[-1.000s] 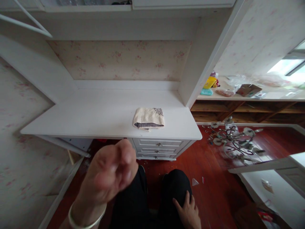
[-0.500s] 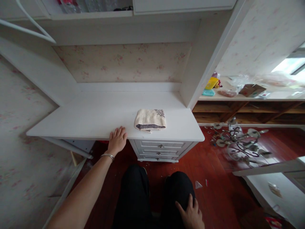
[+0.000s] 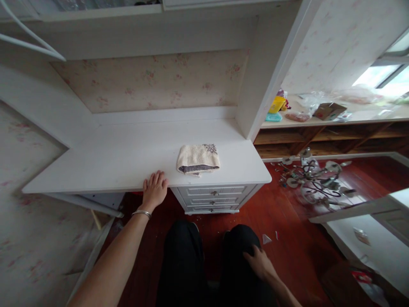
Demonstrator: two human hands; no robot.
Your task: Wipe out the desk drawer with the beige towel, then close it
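Observation:
My left hand (image 3: 155, 188) lies flat on the front edge of a white desk (image 3: 134, 149), fingers stretched over the top, with a bracelet on the wrist. To its right a folded cream towel (image 3: 198, 157) with a dark border and a dark flower pattern lies on the desktop, apart from the hand. My right hand (image 3: 259, 261) rests on my right knee over the dark trousers, holding nothing that I can see. Its fingers curve partly out of sight around the leg.
White drawers (image 3: 212, 198) stand under the desk's right half. On the red floor to the right lies a metal chandelier (image 3: 316, 179). A low wooden shelf (image 3: 335, 136) behind it bears a cardboard box (image 3: 329, 111), plastic bags and a yellow container (image 3: 276, 104). A white furniture piece (image 3: 361, 243) is at lower right.
My right hand has shifted up along the knee, showing more forearm. My left hand stays on the desk edge. The view has tilted slightly; the towel lies where it was.

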